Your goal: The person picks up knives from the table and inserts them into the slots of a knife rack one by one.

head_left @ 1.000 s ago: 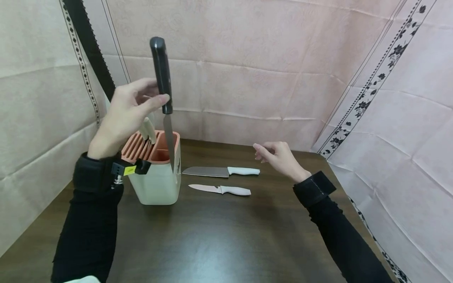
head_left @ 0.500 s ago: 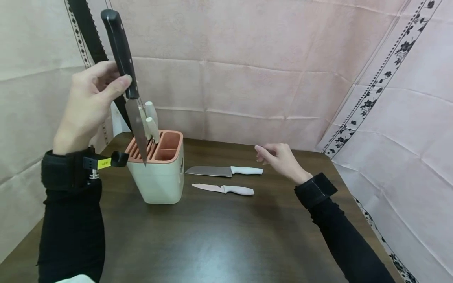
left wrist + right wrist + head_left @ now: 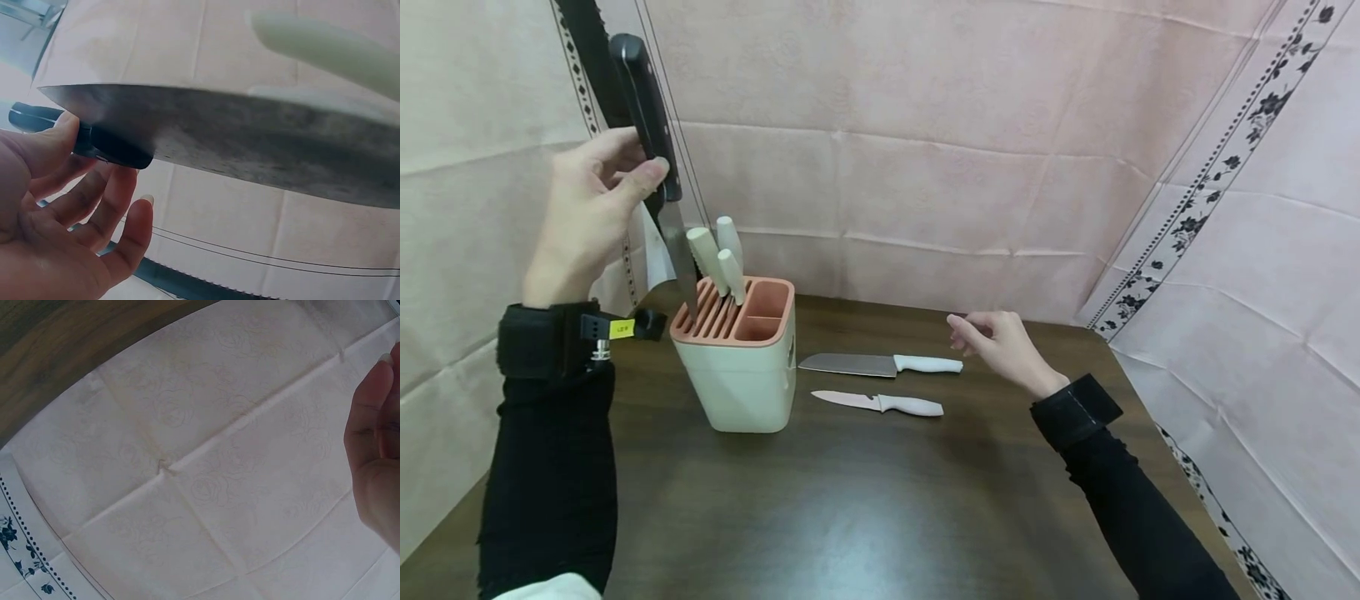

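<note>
My left hand (image 3: 591,204) pinches the black handle of a kitchen knife (image 3: 649,117) between thumb and fingers. The handle points up and tilts left; the blade hangs down, its tip at the slotted left part of the knife block (image 3: 737,387). Whether the tip is inside a slot I cannot tell. In the left wrist view the broad blade (image 3: 250,144) spans the picture beside a pale green handle. My right hand (image 3: 1000,346) hovers over the table's right side with fingers loosely bent, holding nothing. Nearest to it lies a cleaver-like knife (image 3: 857,364) with a white handle.
Several pale-handled knives (image 3: 718,254) stand in the block, close to the black knife. The block's orange top (image 3: 763,308) also has two larger compartments. A small white-handled knife (image 3: 880,403) lies on the brown table (image 3: 850,500). Cloth curtains (image 3: 925,167) border the table.
My left hand has carried the black knife leftwards from the block's large compartments, then lowered its tip to the slots. The right hand has barely moved.
</note>
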A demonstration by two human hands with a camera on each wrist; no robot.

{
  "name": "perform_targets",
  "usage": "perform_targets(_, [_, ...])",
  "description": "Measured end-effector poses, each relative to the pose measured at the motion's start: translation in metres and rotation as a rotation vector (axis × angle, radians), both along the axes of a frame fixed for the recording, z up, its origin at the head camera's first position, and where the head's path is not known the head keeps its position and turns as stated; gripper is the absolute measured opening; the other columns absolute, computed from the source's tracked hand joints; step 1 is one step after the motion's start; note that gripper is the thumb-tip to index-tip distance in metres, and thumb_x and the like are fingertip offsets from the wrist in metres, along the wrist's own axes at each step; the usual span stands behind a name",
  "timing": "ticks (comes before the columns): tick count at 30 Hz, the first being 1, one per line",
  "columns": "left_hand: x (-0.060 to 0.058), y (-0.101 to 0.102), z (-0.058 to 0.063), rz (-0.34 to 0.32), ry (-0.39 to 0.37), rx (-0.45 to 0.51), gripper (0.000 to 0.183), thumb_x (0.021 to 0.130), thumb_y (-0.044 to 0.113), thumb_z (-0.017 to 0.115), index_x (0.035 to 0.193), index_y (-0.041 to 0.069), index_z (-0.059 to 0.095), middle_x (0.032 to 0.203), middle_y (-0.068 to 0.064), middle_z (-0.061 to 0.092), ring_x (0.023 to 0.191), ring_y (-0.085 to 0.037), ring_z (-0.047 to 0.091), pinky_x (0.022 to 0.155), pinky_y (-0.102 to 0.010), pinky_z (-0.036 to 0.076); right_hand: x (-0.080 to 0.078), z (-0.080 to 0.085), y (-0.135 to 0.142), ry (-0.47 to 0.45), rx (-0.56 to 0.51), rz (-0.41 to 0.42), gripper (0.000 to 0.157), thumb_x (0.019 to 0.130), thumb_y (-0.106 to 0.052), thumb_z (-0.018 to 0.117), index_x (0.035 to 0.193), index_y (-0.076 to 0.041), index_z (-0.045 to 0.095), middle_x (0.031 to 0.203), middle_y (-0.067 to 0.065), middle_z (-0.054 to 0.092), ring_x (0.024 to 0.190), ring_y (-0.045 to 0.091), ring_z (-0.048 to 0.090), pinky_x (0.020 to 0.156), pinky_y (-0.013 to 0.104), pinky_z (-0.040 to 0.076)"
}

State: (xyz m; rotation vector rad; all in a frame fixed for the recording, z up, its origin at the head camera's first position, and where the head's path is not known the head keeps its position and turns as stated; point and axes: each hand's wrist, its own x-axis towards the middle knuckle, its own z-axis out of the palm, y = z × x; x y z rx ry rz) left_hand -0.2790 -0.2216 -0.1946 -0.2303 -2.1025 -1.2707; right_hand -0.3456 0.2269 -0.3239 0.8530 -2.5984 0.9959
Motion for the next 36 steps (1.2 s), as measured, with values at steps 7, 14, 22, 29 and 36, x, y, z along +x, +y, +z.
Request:
perform_targets(7, [-0.012,-0.003,-0.010,-0.023,-0.017,0.023,0.036,0.096,0.020,0.059,0.132,0.014,0.058,0.105,0.015,0.056,0.098,-0.003,0.050,0.084,-0.019,0.035,-0.003,-0.003,0.004,0.019,0.000,0.012,0.034,0.099,-0.034,0.054,0.079,-0.013,0.072,0.072,-0.002,0.072,0.061,0.008,0.064,0.061,0.024,0.054])
perform_targets(14, [-0.021,-0.009,-0.023,-0.012,-0.046,-0.004,0.039,0.095,0.023,0.060,0.133,0.012,0.057,0.100,0.020,0.056,0.096,0.000,0.051,0.082,-0.018,0.035,-0.004,-0.005,0.004,0.025,0.005,0.002,0.037,0.099,-0.034,0.053,0.079,-0.011,0.073,0.071,-0.002,0.071,0.060,0.008,0.063,0.060,0.024,0.053])
perform_targets(22, [-0.026,-0.016,-0.039,0.036,-0.110,-0.123,0.043,0.096,0.033,0.057,0.133,0.011,0.057,0.101,0.015,0.059,0.100,0.003,0.052,0.090,-0.023,0.040,-0.003,-0.010,0.004,-0.008,-0.002,-0.010,0.039,0.099,-0.035,0.052,0.081,-0.007,0.073,0.072,0.002,0.071,0.062,0.013,0.064,0.060,0.024,0.053])
perform_targets(29, [-0.029,-0.020,-0.052,0.048,-0.156,-0.209,0.042,0.097,0.036,0.056,0.128,0.008,0.059,0.106,0.000,0.063,0.099,0.005,0.052,0.096,-0.038,0.045,-0.001,-0.012,0.005,-0.035,-0.014,-0.030,0.039,0.099,-0.036,0.053,0.080,-0.009,0.073,0.075,0.009,0.072,0.062,0.010,0.063,0.061,0.024,0.053])
perform_targets(36, [-0.032,-0.020,-0.064,-0.045,-0.271,-0.152,0.043,0.099,0.032,0.054,0.135,0.007,0.053,0.121,-0.010,0.061,0.110,-0.016,0.053,0.098,-0.043,0.042,0.000,-0.014,0.005,-0.037,-0.013,-0.024,0.040,0.099,-0.036,0.052,0.079,-0.007,0.072,0.071,-0.001,0.070,0.062,0.010,0.064,0.061,0.024,0.053])
